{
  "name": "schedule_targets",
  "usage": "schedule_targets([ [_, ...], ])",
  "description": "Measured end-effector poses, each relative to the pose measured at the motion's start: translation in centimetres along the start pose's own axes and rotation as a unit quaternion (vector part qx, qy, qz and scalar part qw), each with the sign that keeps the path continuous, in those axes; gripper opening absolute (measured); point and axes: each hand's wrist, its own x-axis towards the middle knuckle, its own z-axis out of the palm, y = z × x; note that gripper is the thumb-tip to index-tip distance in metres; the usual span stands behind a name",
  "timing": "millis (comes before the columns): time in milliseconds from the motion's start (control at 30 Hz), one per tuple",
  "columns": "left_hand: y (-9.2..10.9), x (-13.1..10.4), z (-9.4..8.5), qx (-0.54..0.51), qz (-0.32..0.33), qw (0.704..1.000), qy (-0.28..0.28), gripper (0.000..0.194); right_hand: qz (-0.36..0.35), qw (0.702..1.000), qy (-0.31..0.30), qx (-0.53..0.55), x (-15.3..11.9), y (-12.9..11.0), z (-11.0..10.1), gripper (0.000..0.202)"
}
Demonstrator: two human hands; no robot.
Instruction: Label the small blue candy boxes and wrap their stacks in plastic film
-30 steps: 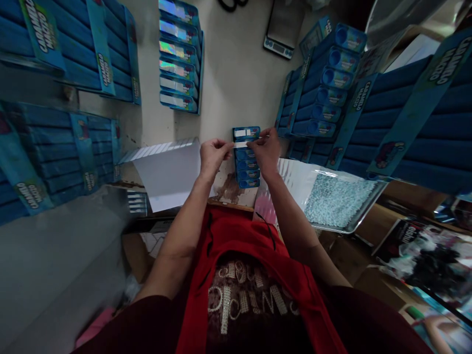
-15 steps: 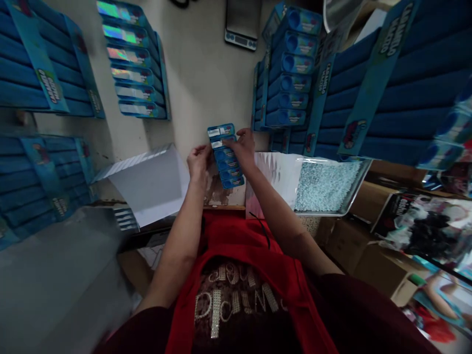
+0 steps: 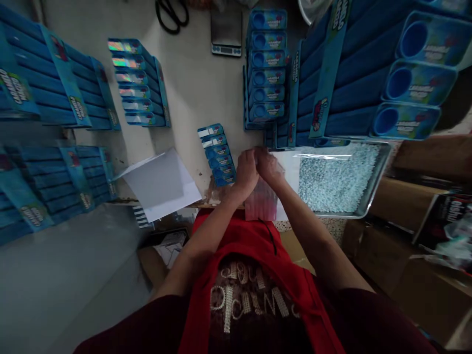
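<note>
My left hand (image 3: pixel 246 171) and my right hand (image 3: pixel 266 166) meet above a pink and white sheet (image 3: pixel 261 199), their fingertips bunched together. Both hands are closed, and whatever they pinch is too small and dark to name. A bit of clear film seems to show by my right hand's wrist side. Left of my hands lies a row of small blue packs (image 3: pixel 221 160) with round cups printed or moulded on their ends. The two farthest packs carry silvery white strips; the nearer ones show plain blue ends.
A metal tray of pale blue pellets (image 3: pixel 334 184) stands at right. Blue packs (image 3: pixel 265 76) are stacked behind it, with more stacks (image 3: pixel 138 86) at left. A white sheet (image 3: pixel 162 182) lies left. Scissors (image 3: pixel 172 15) and a small scale (image 3: pixel 226 29) are at the back.
Both hands have left the row of blue packs and moved right, coming together over the pink and white sheet. The head view has shifted, bringing the scissors into sight.
</note>
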Motion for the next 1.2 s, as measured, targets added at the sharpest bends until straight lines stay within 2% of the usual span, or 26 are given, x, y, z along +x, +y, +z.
schedule_targets([
  [100,-0.8,0.3,0.4,0.032,-0.001,0.999,-0.017,0.041,-0.039,0.998,0.016,0.048,-0.5,1.2,-0.3,0.051],
  [167,-1.2,0.2,-0.2,0.019,0.001,0.999,-0.05,0.03,-0.058,0.994,0.024,0.095,-1.3,2.1,-0.7,0.055],
  [267,-1.3,-0.3,-1.0,-0.021,-0.012,0.997,-0.073,0.024,-0.064,0.988,0.037,0.137,-2.3,3.5,-1.3,0.055],
  [367,-1.0,-0.7,-1.1,-0.034,-0.033,0.997,-0.061,0.023,-0.086,0.984,0.086,0.132,-3.2,4.5,-1.2,0.047],
  [500,-0.9,-0.4,-0.7,-0.025,-0.047,0.997,-0.063,0.027,-0.109,0.98,0.132,0.102,-4.9,4.8,0.1,0.041],
  [700,-1.1,0.2,-0.3,0.012,-0.05,0.996,-0.078,0.051,-0.1,0.988,0.109,0.045,-5.7,3.5,2.0,0.047],
  [833,-0.9,0.2,-0.2,0.021,-0.054,0.995,-0.076,0.047,-0.115,0.99,0.072,0.03,-5.7,3.1,2.7,0.053],
  [967,-0.9,0.5,-0.1,0.003,-0.08,0.995,-0.065,0.041,-0.128,0.989,0.058,0.036,-7.3,3.8,3.8,0.065],
  [1067,-0.8,0.5,-0.3,0.009,-0.085,0.992,-0.092,0.038,-0.142,0.987,0.058,0.057,-8.1,4.5,4.7,0.067],
  [1200,-0.5,0.2,-0.8,0.03,-0.074,0.99,-0.119,0.032,-0.12,0.984,0.086,0.101,-7.2,4.9,4.8,0.061],
])
